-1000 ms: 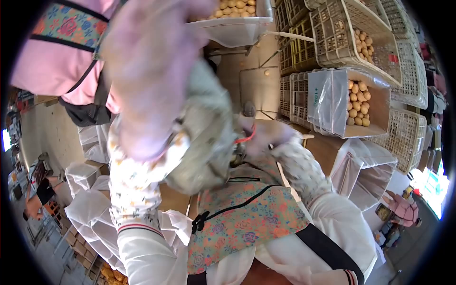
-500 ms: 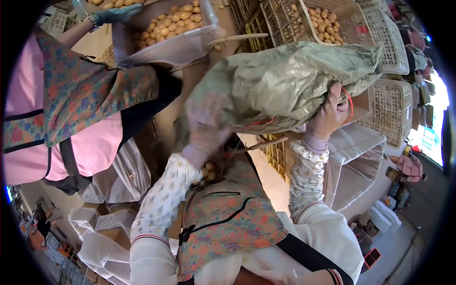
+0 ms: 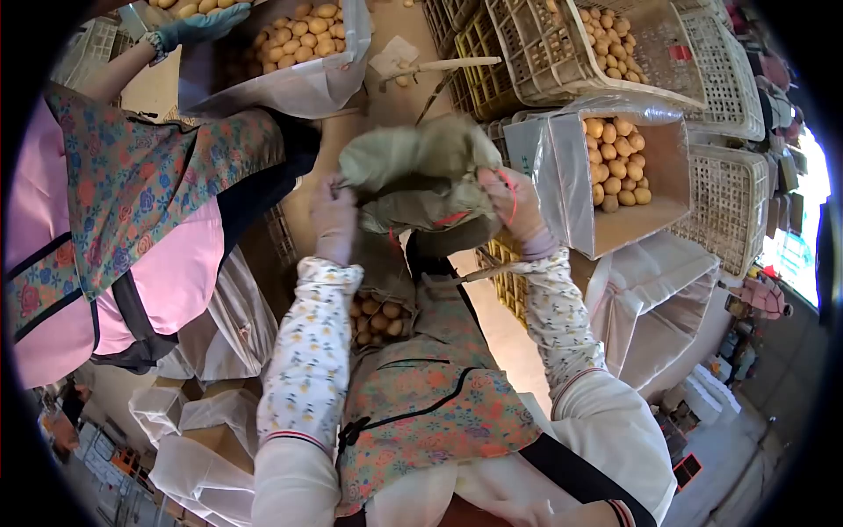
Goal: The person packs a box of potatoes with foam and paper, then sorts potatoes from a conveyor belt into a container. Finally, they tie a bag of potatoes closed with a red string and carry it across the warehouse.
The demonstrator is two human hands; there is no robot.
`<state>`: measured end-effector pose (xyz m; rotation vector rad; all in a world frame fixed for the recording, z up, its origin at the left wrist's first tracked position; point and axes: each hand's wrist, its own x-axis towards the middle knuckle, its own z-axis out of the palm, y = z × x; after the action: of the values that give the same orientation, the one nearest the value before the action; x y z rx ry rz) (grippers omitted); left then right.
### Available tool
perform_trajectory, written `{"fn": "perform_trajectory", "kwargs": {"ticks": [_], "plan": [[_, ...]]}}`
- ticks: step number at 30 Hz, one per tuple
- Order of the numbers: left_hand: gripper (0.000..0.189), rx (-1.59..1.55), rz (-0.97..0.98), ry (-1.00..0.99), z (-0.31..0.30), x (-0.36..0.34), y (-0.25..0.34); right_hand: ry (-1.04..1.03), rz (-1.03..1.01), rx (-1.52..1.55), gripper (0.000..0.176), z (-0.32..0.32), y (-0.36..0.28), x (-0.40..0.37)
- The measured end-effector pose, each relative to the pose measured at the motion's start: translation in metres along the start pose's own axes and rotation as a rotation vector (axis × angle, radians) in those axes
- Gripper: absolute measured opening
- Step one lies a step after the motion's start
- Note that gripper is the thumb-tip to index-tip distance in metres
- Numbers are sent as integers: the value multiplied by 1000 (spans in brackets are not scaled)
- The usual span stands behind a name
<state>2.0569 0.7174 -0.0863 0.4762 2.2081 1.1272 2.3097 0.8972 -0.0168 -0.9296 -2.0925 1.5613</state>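
A grey-green plastic sack (image 3: 417, 162) hangs bunched between my two hands, its mouth turned toward me and a red string running along its edge. My left hand (image 3: 334, 215) is closed on the left side of the sack's rim, the fingers partly hidden. On the other side, my right hand (image 3: 518, 202) grips the rim with a loop of red string over its fingers. Beneath the sack, close to my apron, lie several round brown potato-like items (image 3: 378, 318) in a container whose edges are mostly hidden.
Plastic-lined cartons of the same round items stand at right (image 3: 615, 167) and upper left (image 3: 299, 39). A plastic crate (image 3: 536, 44) stands upper right. Beside me on the left is a co-worker (image 3: 167, 202), with a gloved hand (image 3: 202, 26). Wooden-handled tools (image 3: 452, 64) extend nearby.
The sack has come from the right to in front of me and is bunched up, uncovering the right-hand carton. My right hand has moved left; my left hand now holds the sack's rim.
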Motion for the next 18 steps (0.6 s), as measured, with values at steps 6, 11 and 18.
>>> {"fn": "perform_trajectory", "kwargs": {"ticks": [6, 11, 18], "plan": [[15, -39, 181, 67, 10, -16, 33, -364, 512, 17, 31, -24, 17, -11], [19, 178, 296, -85, 18, -22, 61, 99, -191, -512, 92, 1, -76, 2], [22, 680, 730, -199, 12, -27, 48, 12, 5, -791, 54, 7, -8, 27]]}}
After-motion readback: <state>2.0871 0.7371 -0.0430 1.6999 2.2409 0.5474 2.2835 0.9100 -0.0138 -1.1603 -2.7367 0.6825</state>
